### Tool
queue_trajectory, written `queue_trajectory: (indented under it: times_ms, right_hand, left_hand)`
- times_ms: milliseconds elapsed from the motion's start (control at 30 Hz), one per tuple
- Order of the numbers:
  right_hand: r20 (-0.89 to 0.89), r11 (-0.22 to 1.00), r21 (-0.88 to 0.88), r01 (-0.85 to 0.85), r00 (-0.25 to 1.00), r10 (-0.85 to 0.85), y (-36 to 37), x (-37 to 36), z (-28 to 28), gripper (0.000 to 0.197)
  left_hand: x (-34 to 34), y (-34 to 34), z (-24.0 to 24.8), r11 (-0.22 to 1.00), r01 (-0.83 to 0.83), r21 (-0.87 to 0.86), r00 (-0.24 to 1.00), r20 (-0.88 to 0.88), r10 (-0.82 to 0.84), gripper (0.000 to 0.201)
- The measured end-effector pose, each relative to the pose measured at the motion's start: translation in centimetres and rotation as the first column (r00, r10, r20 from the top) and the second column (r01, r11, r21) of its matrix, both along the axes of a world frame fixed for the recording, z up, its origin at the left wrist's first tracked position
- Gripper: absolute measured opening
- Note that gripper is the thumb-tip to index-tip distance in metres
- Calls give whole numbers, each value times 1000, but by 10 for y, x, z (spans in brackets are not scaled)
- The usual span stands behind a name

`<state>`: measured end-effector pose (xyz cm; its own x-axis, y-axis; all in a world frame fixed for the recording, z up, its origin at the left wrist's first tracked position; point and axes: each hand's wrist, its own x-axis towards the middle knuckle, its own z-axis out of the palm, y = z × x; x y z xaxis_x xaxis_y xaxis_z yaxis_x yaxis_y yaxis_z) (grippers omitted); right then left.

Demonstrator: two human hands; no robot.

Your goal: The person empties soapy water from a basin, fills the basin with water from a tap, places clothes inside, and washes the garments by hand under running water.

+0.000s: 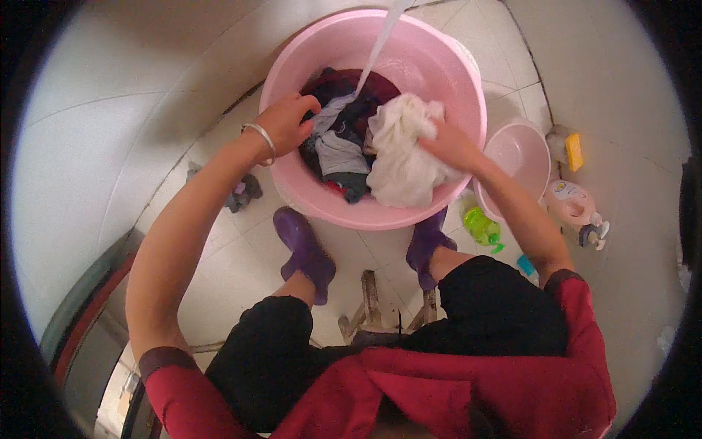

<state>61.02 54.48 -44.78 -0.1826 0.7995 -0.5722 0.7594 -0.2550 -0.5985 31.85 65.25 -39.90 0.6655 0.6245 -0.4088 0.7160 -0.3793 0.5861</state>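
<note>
A large pink tub (276,95) on the floor in front of me contains dark reddish water and a heap of dark and grey clothes (342,154). My right hand (452,145) grips a bunched white cloth (406,157) at the tub's right side, its fingers partly sunk in the folds. Over the left side of the heap, my left hand (287,126) is curled around the edge of a grey garment (333,113); its fingertips are partly hidden. A thin stream of water (376,47) falls from above onto the clothes.
Right of the tub stand a smaller pink basin (521,154), a green pump bottle (482,228), a pink bottle (570,201) and a yellow block (575,152). Dark cloth (245,192) lies on the tiles at left. Below me is a wooden stool (373,300); walls curve close on both sides.
</note>
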Motion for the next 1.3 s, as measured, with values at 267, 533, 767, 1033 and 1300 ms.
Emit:
queue_trajectory:
  times_ms: [267, 533, 767, 1033, 1300]
  right_hand:
    - [327, 944, -41, -329, 888, 324, -28, -57, -46, 39]
    - [149, 980, 49, -194, 971, 185, -29, -29, 4, 45]
    - [-43, 762, -99, -640, 767, 640, -59, -55, 95, 47]
    - [54, 851, -221, -477, 865, 499, -43, -75, 35, 59]
    - [-343, 971, 239, -29, 933, 112, 32, -28, 53, 64]
  left_hand:
    - [32, -26, -65, 940, -309, -143, 921, -293, 258, 70]
    - [14, -47, -94, 985, -155, -76, 937, -327, 123, 101]
    - [12, -32, -82, 982, -97, -163, 960, -275, 49, 91]
    - [23, -36, -49, 980, -183, -80, 887, -443, 130, 58]
    - [41, 16, 43, 765, -21, -644, 799, 450, 400, 12]
